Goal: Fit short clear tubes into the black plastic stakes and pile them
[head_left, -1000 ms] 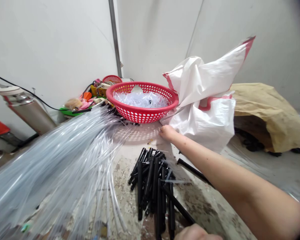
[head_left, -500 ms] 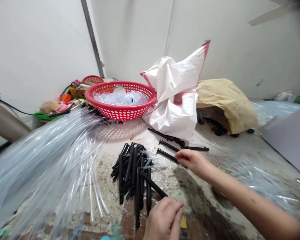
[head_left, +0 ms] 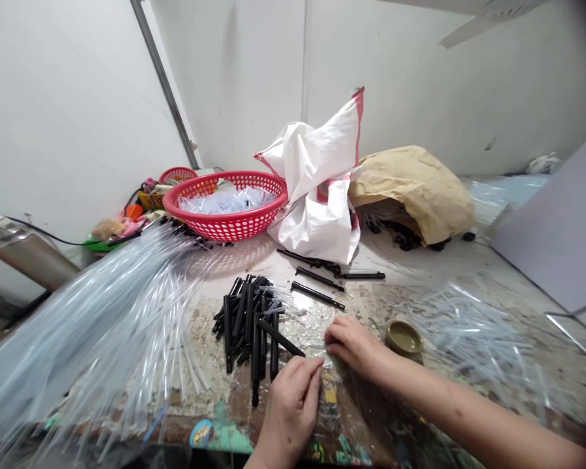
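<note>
My left hand is closed in a pinch at the table's near side; whatever its fingertips hold is too small or hidden to name. Just beyond it, a slanting black tube rests against a pile of black tubes, its lower end close to my knuckles. My right hand has its fingers bent together low over the table, tips close to those of my left hand. What they pinch, if anything, cannot be made out. Beyond it lie two separate black tubes, the nearer tube and the farther tube.
Long clear plastic tubes fan over the left side. Short clear tubes lie at right, near a small brownish bowl. Behind stand a red basket, a white sack and a tan bag.
My right hand has left the nearer separate black tube, now lying beside the other one, and has come down toward my left hand. The camera view has shifted too.
</note>
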{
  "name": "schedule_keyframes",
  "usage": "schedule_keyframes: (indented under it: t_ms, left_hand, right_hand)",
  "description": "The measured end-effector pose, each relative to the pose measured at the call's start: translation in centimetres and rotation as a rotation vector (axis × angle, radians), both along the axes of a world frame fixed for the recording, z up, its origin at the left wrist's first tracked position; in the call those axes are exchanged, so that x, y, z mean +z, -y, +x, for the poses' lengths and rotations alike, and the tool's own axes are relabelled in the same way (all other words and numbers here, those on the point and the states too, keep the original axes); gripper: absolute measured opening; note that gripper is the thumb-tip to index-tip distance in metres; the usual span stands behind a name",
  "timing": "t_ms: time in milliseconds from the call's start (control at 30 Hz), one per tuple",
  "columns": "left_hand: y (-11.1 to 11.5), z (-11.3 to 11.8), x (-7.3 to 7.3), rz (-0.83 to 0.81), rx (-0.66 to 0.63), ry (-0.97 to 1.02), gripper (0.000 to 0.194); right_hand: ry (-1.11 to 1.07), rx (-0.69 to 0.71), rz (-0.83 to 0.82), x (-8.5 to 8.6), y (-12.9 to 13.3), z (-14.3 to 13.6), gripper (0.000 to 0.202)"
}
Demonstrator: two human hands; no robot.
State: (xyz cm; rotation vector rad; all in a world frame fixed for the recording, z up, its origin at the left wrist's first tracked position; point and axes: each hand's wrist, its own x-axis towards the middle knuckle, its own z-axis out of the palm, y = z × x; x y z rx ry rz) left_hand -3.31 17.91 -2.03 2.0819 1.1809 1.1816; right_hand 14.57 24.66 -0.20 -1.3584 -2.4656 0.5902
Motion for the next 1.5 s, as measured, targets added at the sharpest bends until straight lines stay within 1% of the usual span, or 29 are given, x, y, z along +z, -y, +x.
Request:
schedule_keyframes:
  t_ms: [67,133,233,300,433,500,567,633,667,767,800,833,900,933,1000,1067,1133,1200,1267,1367,1433,1500]
  left_hand:
    - [0.0,0.0,0.1,-0.001,0.005,-0.014,0.027]
    - [0.0,0.1,0.1,0.001,0.012,-0.024,0.027]
    - [0.0,0.1,0.1,0.006,0.019,-0.033,0.026]
    - [0.0,0.1,0.0,0.012,0.023,-0.039,0.025]
    - [0.0,0.1,-0.2,0.034,0.035,-0.045,0.024]
    - [0.0,0.1,-0.1,0.034,0.037,-0.045,0.024]
    - [0.0,0.1,-0.2,0.036,0.042,-0.028,0.023]
    - [-0.1,-0.1,-0.4,0.024,0.072,0.02,0.025]
    - [-0.2,-0.2,-0.5,0.001,0.099,0.063,0.027]
    - [-0.3,-0.3,-0.8,-0.149,0.181,0.256,0.042]
    - [-0.2,-0.1,-0.7,-0.215,0.187,0.33,0.049]
    - [-0.1,0.2,-0.6,-0.28,0.181,0.407,0.053]
    - [0.4,1.1,0.1,-0.39,0.146,0.544,0.055]
    - [0.6,1.8,0.6,-0.436,0.124,0.6,0.052]
    - [1.1,3.1,1.5,-0.51,0.089,0.68,0.044]
    - [1.2,4.3,2.2,-0.559,0.067,0.725,0.037]
    - [1.0,5.2,2.6,-0.6,0.056,0.767,0.035]
    - [0.6,5.7,2.6,-0.658,0.049,0.783,0.038]
    - [0.3,6.2,2.4,-0.724,0.023,0.77,0.044]
    - [0.3,7.1,2.0,-0.787,-0.039,0.725,0.048]
    - [0.4,7.5,1.8,-0.815,-0.069,0.711,0.047]
    - [0.5,7.7,1.6,-0.84,-0.077,0.715,0.048]
  right_hand:
    - [0.02,-0.041,-0.055,0.4,0.1,-0.2,0.006]
    - [0.048,-0.107,-0.096,1.0,-0.4,-0.3,0.008]
    - [0.071,-0.269,-0.138,1.9,-2.3,-0.3,0.016]
    - [0.081,-0.341,-0.136,2.2,-3.9,-0.4,0.02]
    - [0.1,-0.399,-0.117,1.8,-6.1,-1.2,0.017]
    - [0.083,-0.416,-0.113,1.5,-6.5,-1.6,0.015]
    - [0.038,-0.424,-0.127,1.7,-6.2,-1.6,0.015]
    - [-0.033,-0.404,-0.162,2.4,-4.9,-1.2,0.016]
    - [-0.068,-0.385,-0.178,2.9,-3.9,-1.0,0.018]
    - [-0.236,-0.3,-0.282,4.2,0.8,-0.4,0.027]
    - [-0.383,-0.259,-0.383,4.4,2.6,-0.4,0.027]
    - [-0.481,-0.247,-0.464,4.4,4.4,-0.5,0.026]
    - [-0.589,-0.225,-0.544,4.0,7.4,-0.7,0.023]
    - [-0.603,-0.226,-0.562,3.7,8.5,-0.7,0.022]
    - [-0.61,-0.232,-0.572,3.2,9.9,-0.3,0.021]
    - [-0.62,-0.269,-0.552,2.9,10.5,1.1,0.02]
    - [-0.626,-0.363,-0.476,3.1,10.6,3.4,0.025]
    - [-0.594,-0.468,-0.372,3.5,10.1,6.3,0.027]
    - [-0.508,-0.516,-0.258,3.8,9.1,9.2,0.026]
    - [-0.266,-0.496,-0.017,3.8,6.6,12.3,0.022]
    - [-0.072,-0.441,0.123,3.5,4.9,13.3,0.019]
    - [0.099,-0.374,0.184,3.3,3.4,13.3,0.016]
